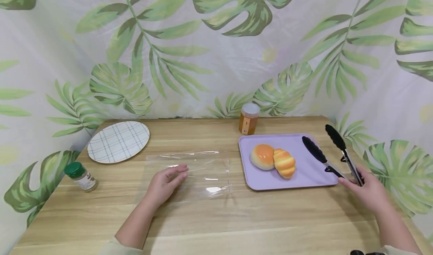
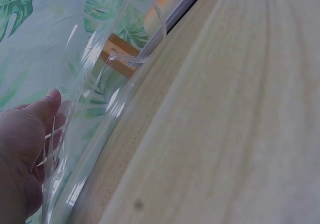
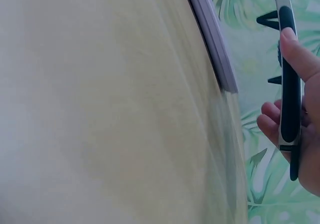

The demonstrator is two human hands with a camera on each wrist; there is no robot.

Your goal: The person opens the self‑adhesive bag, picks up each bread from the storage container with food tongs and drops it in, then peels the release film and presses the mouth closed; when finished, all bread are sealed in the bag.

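My right hand (image 1: 368,191) grips a pair of tongs (image 1: 352,168) by the handles. Their black tips stand apart, one over the purple tray (image 1: 297,183), the other past its right edge. In the right wrist view the thumb lies along the black handle (image 3: 289,98). My left hand (image 1: 165,185) is at the clear plastic bag (image 1: 206,168), fingers loosely bent, with a gap between thumb and forefinger. The left wrist view shows the fingers partly behind the film. On the tray a round bun (image 1: 262,157) touches a ridged, croissant-like bread (image 1: 285,164).
A jar of amber contents (image 1: 249,119) stands behind the tray. At the back left lies a checked oval plate (image 1: 118,142). A green-capped shaker bottle (image 1: 81,177) stands near the table's left edge. Leaf-patterned cloth (image 1: 176,59) hangs behind the wooden table (image 1: 216,225).
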